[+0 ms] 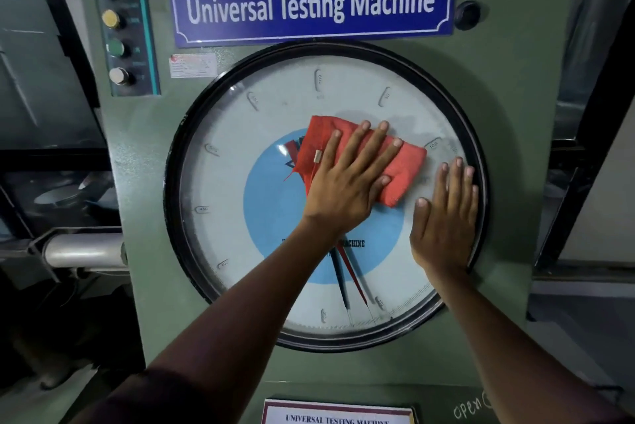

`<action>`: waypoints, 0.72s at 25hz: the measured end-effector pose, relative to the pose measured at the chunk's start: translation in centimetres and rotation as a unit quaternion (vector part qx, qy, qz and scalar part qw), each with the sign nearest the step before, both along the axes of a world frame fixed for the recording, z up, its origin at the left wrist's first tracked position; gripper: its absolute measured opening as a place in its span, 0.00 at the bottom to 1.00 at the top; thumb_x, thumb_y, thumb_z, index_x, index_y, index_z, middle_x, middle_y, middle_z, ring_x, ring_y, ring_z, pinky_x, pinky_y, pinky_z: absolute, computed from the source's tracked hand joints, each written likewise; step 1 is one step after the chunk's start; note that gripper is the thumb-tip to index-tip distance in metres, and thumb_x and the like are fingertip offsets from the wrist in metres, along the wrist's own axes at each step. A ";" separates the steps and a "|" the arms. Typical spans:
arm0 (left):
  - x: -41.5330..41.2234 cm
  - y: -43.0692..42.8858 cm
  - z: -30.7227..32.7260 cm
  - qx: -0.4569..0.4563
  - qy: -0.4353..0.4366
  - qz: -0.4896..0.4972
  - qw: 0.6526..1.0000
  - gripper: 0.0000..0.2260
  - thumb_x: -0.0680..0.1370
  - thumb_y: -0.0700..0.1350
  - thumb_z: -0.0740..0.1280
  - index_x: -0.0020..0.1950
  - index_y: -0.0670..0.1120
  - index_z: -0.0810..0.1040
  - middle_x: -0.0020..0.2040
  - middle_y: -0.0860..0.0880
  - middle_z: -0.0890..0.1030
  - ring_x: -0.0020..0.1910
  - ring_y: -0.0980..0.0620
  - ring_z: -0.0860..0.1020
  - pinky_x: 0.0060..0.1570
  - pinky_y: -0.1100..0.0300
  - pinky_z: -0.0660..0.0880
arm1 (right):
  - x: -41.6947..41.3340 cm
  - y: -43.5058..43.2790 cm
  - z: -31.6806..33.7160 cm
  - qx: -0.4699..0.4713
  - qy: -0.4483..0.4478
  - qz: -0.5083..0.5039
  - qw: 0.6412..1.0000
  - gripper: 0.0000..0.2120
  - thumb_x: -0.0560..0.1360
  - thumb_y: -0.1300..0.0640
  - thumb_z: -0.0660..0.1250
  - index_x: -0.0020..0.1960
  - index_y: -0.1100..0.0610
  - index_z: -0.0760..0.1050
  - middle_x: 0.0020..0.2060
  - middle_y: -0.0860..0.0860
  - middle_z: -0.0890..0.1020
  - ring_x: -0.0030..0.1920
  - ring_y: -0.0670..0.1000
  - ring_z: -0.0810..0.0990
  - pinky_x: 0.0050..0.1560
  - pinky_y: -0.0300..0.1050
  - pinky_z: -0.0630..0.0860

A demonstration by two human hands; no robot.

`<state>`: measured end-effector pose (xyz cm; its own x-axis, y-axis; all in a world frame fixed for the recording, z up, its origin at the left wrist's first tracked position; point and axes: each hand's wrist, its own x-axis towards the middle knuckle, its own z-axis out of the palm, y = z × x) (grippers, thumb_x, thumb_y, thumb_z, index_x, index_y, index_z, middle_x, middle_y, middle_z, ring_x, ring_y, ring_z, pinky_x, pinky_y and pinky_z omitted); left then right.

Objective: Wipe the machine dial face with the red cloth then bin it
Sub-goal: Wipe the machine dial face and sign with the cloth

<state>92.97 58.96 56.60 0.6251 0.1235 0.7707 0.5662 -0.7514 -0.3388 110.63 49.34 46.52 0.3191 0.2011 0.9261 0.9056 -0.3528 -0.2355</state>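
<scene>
- The left hand (pixel 347 183) lies flat with its fingers spread wide, pressing the red cloth (pixel 398 173) against the glass of the dial face (pixel 261 114); it pins the cloth rather than gripping it.
- The right hand (pixel 446 217) is also flat and open, fingers together and pointing up, its palm on the glass near the dial's right edge, holding nothing.
- The red cloth is a folded, soft woven piece with a loose corner hanging toward the left; it sits just above and right of the dial's centre, partly under the left hand and just beside the right hand.
- The dial face is round and glazed, pale at the outside with a light blue disc (pixel 275 210) in the middle, and a thick black rim (pixel 171 190) runs around it.
- Thin pointers (pixel 347 279), one red and one dark, point down toward the lower scale.
- Bare glass lies open to the left, above and below the hands; on the right, the right hand's fingertips nearly reach the rim.
- The dial is set in a matt green metal panel (pixel 508 114), under a blue nameplate (pixel 312 4) reading "Universal Testing Machine".
- A column of round knobs (pixel 115 32) stands at the panel's upper left.
</scene>
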 end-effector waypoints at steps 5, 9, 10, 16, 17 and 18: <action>-4.9 2.8 1.7 -0.043 -0.150 0.067 0.985 0.25 0.88 0.56 0.53 0.85 0.53 0.59 0.86 0.48 0.58 0.85 0.43 0.55 0.81 0.37 0.55 | 0.2 -0.5 0.9 -0.028 -0.024 0.006 0.999 0.31 0.89 0.46 0.48 0.87 0.61 0.52 0.88 0.60 0.55 0.88 0.60 0.52 0.87 0.61 0.55; -9.9 5.1 0.6 -0.102 -0.222 0.113 0.963 0.26 0.88 0.56 0.52 0.86 0.52 0.57 0.86 0.48 0.55 0.86 0.43 0.52 0.81 0.36 0.54 | 0.2 -0.3 3.3 -0.052 -0.056 0.021 0.997 0.35 0.88 0.41 0.51 0.88 0.61 0.51 0.88 0.58 0.54 0.88 0.60 0.51 0.88 0.59 0.53; -11.5 5.6 -0.3 -0.121 -0.240 0.126 0.955 0.26 0.88 0.55 0.52 0.86 0.52 0.56 0.87 0.47 0.54 0.86 0.43 0.51 0.81 0.35 0.54 | 0.2 -0.1 4.0 -0.061 -0.064 0.023 0.996 0.36 0.88 0.40 0.51 0.88 0.60 0.51 0.88 0.58 0.53 0.89 0.59 0.50 0.88 0.59 0.53; -13.9 5.7 -3.3 -0.201 -0.333 0.145 0.910 0.26 0.88 0.56 0.50 0.86 0.51 0.54 0.87 0.47 0.52 0.86 0.43 0.47 0.82 0.34 0.49 | 0.4 0.7 4.8 -0.075 -0.074 0.000 0.994 0.36 0.88 0.38 0.49 0.89 0.56 0.46 0.89 0.57 0.48 0.89 0.59 0.46 0.89 0.59 0.49; -12.8 5.4 -2.7 -0.208 -0.352 0.144 0.901 0.26 0.88 0.55 0.50 0.86 0.51 0.55 0.87 0.47 0.52 0.86 0.43 0.47 0.82 0.34 0.48 | 0.4 0.8 4.7 -0.073 -0.076 0.000 0.994 0.36 0.88 0.38 0.49 0.89 0.57 0.45 0.89 0.57 0.48 0.89 0.59 0.46 0.89 0.59 0.48; -11.7 5.2 -1.9 -0.207 -0.355 0.139 0.901 0.26 0.88 0.55 0.50 0.86 0.51 0.55 0.87 0.47 0.52 0.86 0.43 0.47 0.82 0.34 0.47 | 0.5 0.8 4.7 -0.069 -0.081 0.001 0.994 0.36 0.88 0.39 0.49 0.89 0.57 0.46 0.89 0.57 0.48 0.89 0.58 0.46 0.89 0.58 0.47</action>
<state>81.31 64.15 54.67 -0.1069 0.5681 0.8160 0.7150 -0.5263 0.4601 111.13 50.16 51.18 0.1675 0.3310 0.9286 0.9283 -0.3702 -0.0354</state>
